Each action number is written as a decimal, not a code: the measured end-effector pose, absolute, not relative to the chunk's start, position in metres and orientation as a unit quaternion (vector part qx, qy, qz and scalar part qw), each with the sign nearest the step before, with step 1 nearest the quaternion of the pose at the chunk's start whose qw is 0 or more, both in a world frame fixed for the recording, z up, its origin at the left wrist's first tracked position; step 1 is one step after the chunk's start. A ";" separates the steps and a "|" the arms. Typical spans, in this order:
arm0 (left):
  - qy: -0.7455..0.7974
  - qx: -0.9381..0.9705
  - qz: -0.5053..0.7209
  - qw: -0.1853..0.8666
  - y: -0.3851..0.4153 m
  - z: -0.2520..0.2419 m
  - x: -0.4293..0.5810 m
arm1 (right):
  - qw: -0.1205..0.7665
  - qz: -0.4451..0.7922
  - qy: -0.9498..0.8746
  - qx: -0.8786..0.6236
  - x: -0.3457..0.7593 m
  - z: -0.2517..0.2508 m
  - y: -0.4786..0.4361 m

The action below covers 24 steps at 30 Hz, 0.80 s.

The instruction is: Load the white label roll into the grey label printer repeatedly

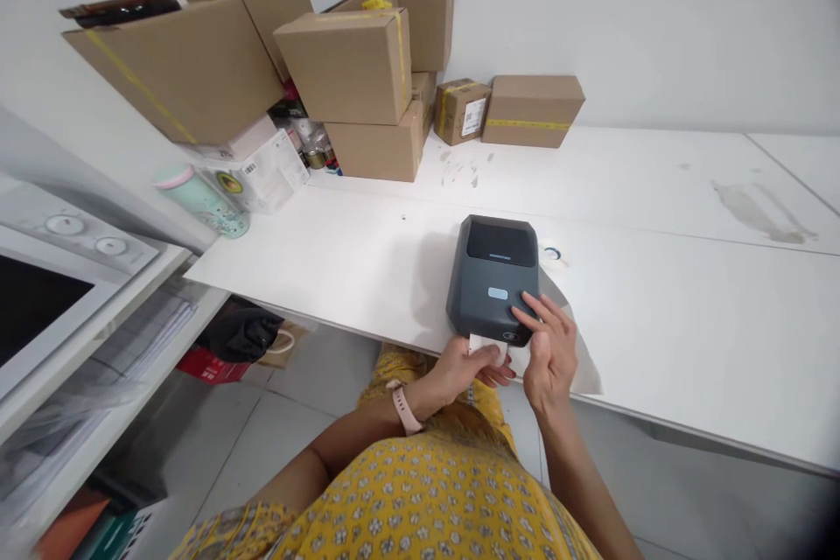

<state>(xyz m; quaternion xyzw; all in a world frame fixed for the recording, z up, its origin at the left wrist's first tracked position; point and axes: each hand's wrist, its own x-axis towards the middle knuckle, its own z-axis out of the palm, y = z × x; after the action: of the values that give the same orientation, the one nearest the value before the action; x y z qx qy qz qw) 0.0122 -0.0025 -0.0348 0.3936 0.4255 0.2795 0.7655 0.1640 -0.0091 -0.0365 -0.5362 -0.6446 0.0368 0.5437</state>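
A dark grey label printer (pixel 486 284) sits near the front edge of the white table, with a light button on its top. White label paper (pixel 489 346) sticks out of its front slot. My left hand (pixel 469 367) pinches this paper between thumb and fingers just below the slot. My right hand (pixel 551 346) rests at the printer's front right corner, its fingers spread over the top beside the button. Part of the paper is hidden under the left thumb. A pale sheet (pixel 584 359) lies on the table to the right of the printer, partly behind my right hand.
Cardboard boxes (pixel 347 61) are stacked at the back left, with a small box (pixel 463 109) and a longer box (pixel 535 109) against the wall. A mint tumbler (pixel 206 201) stands at the table's left end. A microwave (pixel 59 280) is on a shelf at left.
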 end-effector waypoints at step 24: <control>0.482 0.550 0.423 0.535 0.027 0.000 -0.032 | 0.517 0.114 -0.620 -0.579 0.170 -0.040 -0.010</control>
<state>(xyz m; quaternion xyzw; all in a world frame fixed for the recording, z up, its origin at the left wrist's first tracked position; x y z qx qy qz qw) -0.0321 0.0268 -0.0005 0.5502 0.4818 0.4232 0.5348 0.1698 -0.0095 -0.0396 -0.5791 -0.6199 0.1142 0.5171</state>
